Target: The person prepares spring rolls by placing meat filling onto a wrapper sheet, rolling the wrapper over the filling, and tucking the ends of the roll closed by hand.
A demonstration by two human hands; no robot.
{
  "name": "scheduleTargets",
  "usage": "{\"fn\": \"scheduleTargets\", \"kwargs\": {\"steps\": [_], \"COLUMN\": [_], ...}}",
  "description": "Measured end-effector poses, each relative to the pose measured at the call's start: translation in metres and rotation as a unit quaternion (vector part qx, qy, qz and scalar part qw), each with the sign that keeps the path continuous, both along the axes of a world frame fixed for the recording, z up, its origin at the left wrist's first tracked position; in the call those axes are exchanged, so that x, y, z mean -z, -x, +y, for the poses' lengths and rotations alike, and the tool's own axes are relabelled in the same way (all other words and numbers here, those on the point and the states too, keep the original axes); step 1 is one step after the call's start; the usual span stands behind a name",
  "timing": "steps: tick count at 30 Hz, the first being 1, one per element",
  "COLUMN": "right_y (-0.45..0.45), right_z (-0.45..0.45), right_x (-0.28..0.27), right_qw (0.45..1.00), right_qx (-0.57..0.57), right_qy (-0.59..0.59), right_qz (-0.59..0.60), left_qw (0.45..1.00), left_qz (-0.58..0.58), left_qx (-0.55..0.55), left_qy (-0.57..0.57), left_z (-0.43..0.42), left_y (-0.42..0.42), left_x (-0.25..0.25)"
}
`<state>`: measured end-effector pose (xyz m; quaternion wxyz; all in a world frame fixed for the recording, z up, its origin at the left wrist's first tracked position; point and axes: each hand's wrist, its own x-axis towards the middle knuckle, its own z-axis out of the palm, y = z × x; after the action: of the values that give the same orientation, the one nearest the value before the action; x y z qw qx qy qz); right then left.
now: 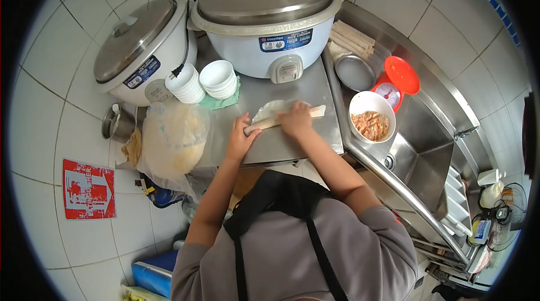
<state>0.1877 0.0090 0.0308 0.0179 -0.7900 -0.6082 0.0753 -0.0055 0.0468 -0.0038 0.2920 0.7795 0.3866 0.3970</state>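
Worktop (225,149) in steel shows around both hands, its front edge close to the person's body and its right edge running along the sink unit (424,157). At the back, stacked white cups (219,80) and a large rice cooker (247,48) bound the working space; on the left, a plastic bag (173,135) does. A white bowl (367,98) of minced mixture (371,126) stands past the right edge.

A pale roll (269,122) lies slantwise on the worktop, its right end farther from the body, with a thin sheet (271,108) just behind it. The left hand (241,135) has its fingers closed lightly about the roll's left end, thumb on the near side. The right hand (296,118) lies palm down over the roll toward its right end; its fingertips are hidden, so I cannot tell how far they close. Both forearms reach forward, the right angling inward from a bent elbow.
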Motion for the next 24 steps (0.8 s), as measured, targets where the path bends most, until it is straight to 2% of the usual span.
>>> {"fn": "scheduleTargets", "kwargs": {"steps": [1,4,7,9,10,11,13,16,17,22,24], "right_y": [0.013,0.049,0.030,-0.004,-0.032,-0.060,-0.083,-0.084,-0.077,-0.065,-0.063], "right_z": [0.003,0.009,-0.001,-0.011,-0.013,-0.012,-0.028,-0.031,-0.032,-0.020,-0.013], "right_x": [0.001,-0.005,-0.022,-0.006,0.019,0.037,-0.007,-0.013,-0.014,0.005,0.011], "right_qw": [0.999,0.969,0.954,0.979,0.987,0.990,0.997,0.959,0.944,0.940,0.938], "right_qx": [-0.044,-0.203,-0.250,-0.110,-0.063,-0.018,0.019,-0.115,-0.138,-0.124,-0.120], "right_qy": [0.005,-0.024,-0.025,-0.088,-0.107,-0.127,-0.074,-0.247,-0.263,-0.278,-0.299], "right_qz": [-0.005,0.136,0.161,0.150,0.106,0.060,-0.012,0.071,0.146,0.153,0.127], "left_qw": [1.000,0.999,1.000,1.000,0.999,0.998,0.970,0.955,0.958,0.971,0.982], "left_qz": [-0.008,-0.045,0.002,-0.012,-0.019,0.033,0.138,0.130,0.123,0.113,0.105], "left_qx": [0.000,0.000,0.006,0.009,0.010,0.003,-0.007,0.138,0.134,0.091,0.091], "left_qy": [0.000,0.021,-0.021,0.015,0.033,-0.046,-0.199,-0.226,-0.221,-0.192,-0.126], "left_z": [0.001,0.003,0.003,0.000,-0.002,-0.004,-0.013,-0.019,-0.022,-0.022,-0.015], "left_y": [-0.001,-0.001,0.001,0.001,0.000,-0.002,-0.006,-0.028,-0.037,-0.065,-0.068], "left_x": [0.000,0.004,-0.002,-0.009,-0.013,-0.021,-0.034,-0.026,-0.023,-0.024,-0.026]}}
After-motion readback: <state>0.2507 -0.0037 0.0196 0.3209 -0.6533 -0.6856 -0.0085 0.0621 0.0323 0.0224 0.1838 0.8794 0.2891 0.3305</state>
